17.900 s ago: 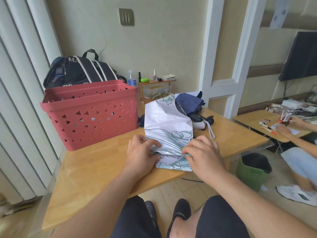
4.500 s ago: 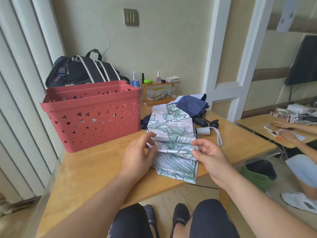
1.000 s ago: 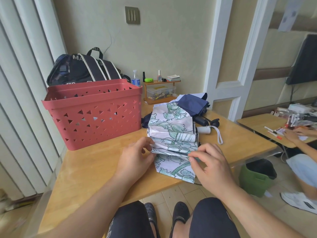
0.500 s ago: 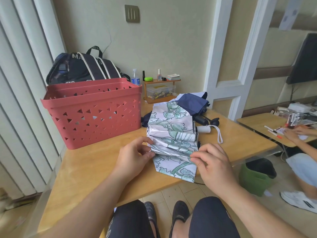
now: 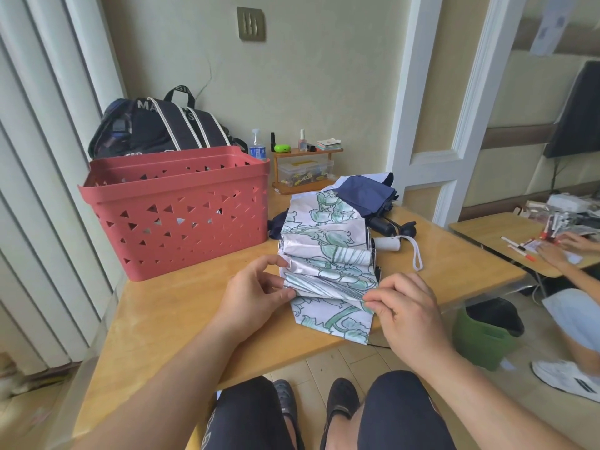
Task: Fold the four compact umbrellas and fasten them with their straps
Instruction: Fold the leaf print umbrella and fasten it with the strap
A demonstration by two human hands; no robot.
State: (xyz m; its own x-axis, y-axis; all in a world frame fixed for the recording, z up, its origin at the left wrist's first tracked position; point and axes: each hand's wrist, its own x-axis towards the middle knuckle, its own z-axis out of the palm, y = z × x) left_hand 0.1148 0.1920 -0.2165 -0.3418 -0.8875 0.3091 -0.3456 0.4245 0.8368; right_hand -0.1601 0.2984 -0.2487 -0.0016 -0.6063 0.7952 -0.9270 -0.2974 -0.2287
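A white umbrella with a green flower print (image 5: 328, 251) lies across the wooden table (image 5: 181, 310), its canopy pleated into several flat folds. My left hand (image 5: 256, 293) pinches the left end of the nearest fold. My right hand (image 5: 402, 306) pinches the same fold at its right end. The umbrella's white handle with a wrist loop (image 5: 389, 244) sticks out to the right. Behind it lies a navy umbrella (image 5: 367, 193) with black handles (image 5: 394, 227) beside it.
A red perforated basket (image 5: 181, 206) stands at the table's back left, a dark backpack (image 5: 159, 125) behind it. A small wooden shelf with bottles (image 5: 305, 164) sits by the wall. A green bin (image 5: 487, 332) stands on the floor at right. Another person's hands work at a second table (image 5: 506, 235).
Over the last second both hands stayed at the ends of the nearest fold, pressing it flat; the pleats are neater than 4.5 s ago.
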